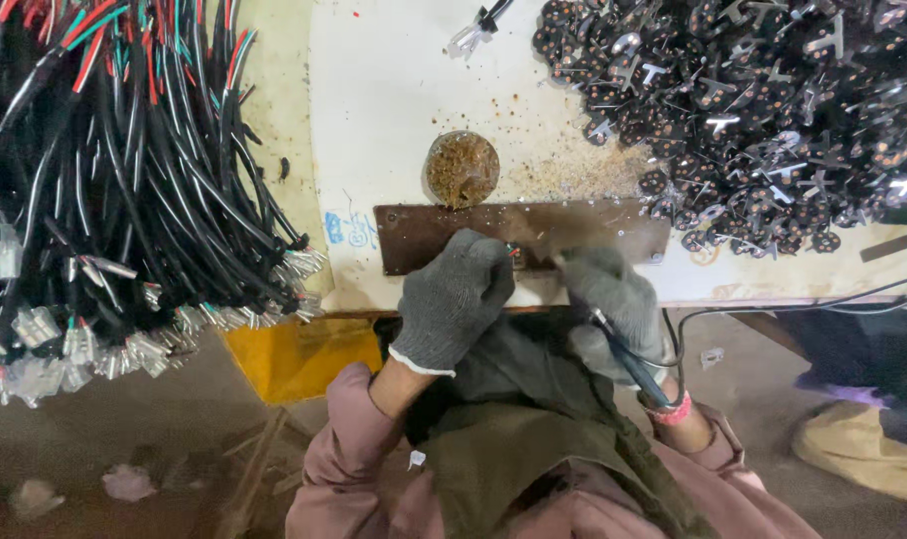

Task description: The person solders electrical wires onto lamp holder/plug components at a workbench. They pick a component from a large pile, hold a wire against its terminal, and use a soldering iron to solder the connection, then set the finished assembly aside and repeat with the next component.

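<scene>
- Left hand, grey knit glove: closed on thin red/green wire ends, held over brown rectangular metal plate at bench edge.
- Right hand, grey glove: gripped round dark pen-shaped soldering iron; tip hidden.
- Black cable bundle seen left; pile of black round plug parts seen upper right.

Both hands wore grey knit gloves, left hand and right hand; dusty pink sleeves at lower frame, a pink wristband lower right.
</scene>
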The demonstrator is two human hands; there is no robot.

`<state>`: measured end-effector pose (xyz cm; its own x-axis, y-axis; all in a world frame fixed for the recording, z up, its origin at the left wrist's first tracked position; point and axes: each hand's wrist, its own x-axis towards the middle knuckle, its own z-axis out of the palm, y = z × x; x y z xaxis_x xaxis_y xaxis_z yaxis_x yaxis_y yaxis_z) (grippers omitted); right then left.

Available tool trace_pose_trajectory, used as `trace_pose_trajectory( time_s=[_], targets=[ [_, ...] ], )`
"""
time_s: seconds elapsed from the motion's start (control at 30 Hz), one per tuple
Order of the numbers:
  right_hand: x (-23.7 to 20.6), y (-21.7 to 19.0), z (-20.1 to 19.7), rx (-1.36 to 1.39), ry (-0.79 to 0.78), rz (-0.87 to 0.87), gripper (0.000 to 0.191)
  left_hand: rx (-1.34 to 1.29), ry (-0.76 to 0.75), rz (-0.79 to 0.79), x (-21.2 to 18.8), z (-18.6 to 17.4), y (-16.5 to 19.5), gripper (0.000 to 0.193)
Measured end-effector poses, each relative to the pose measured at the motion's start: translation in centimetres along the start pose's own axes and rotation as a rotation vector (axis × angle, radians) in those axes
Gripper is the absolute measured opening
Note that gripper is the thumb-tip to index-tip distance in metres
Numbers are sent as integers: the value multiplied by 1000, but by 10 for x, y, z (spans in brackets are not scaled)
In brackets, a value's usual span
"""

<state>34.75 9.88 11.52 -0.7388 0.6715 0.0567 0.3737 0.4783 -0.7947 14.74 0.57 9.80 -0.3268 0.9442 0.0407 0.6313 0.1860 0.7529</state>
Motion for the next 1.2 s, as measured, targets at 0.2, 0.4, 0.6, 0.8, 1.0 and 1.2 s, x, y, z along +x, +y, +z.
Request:
trace_pose_trajectory(
  time_s=[0.2,0.4,0.6,0.8,1.0,1.2],
  targets=[
    [-29,18,11,35,59,-51,44,-30,17,32,3,-4,4,20],
    [-29,22,18,4,67,-81,42,-27,-51,10,4,-12,8,17],
    [-31,21,22,-19,120,-82,40,-80,-24,-36,8,-9,10,14],
    [-32,24,26,-10,135,-85,38,-38,-33,-68,8,-5,10,15],
    [-28,25,22,16,108,-91,36,-28,-96,-68,9,-3,5,15],
    [-27,22,18,8,104,-102,34,-44,-19,-7,8,0,4,17]
  ],
)
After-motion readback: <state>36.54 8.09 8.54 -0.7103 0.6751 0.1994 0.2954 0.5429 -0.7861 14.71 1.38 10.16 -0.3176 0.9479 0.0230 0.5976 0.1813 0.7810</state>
